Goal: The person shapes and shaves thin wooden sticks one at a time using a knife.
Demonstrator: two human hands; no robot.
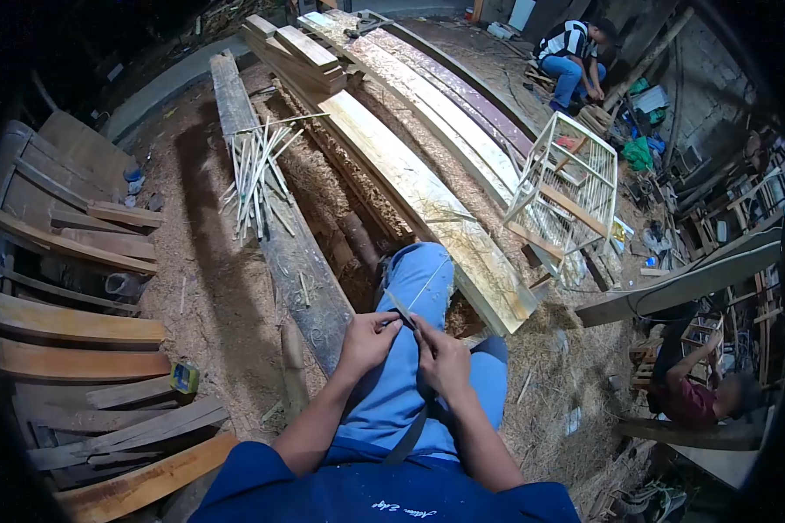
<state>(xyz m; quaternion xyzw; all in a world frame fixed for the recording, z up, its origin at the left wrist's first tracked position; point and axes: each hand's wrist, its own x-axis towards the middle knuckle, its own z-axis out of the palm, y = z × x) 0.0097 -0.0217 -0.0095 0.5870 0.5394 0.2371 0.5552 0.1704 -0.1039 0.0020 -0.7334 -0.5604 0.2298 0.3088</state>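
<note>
Both my hands meet above my blue-trousered leg. My left hand (pixel 368 343) is closed in a pinch, and a thin pale stick (pixel 430 281) stands out from between the hands, pointing up and right. My right hand (pixel 443 353) is closed around a knife, whose narrow grey blade (pixel 399 306) angles up and left beside the left fingertips. How the stick sits in the fingers is partly hidden. A dark flat strip (pixel 408 438) lies across my lap below the right hand. Ahead to the left, a pile of thin pale sticks (pixel 257 174) rests on a weathered plank (pixel 301 275).
Long boards (pixel 392 157) stretch ahead, with stacked lumber (pixel 310 57) at the far end. A slatted cage (pixel 567 192) stands to the right. Curved wood pieces (pixel 78 357) line the left, near a yellow tape measure (pixel 184 377). One person (pixel 574 57) squats far right; another (pixel 693 388) works lower right.
</note>
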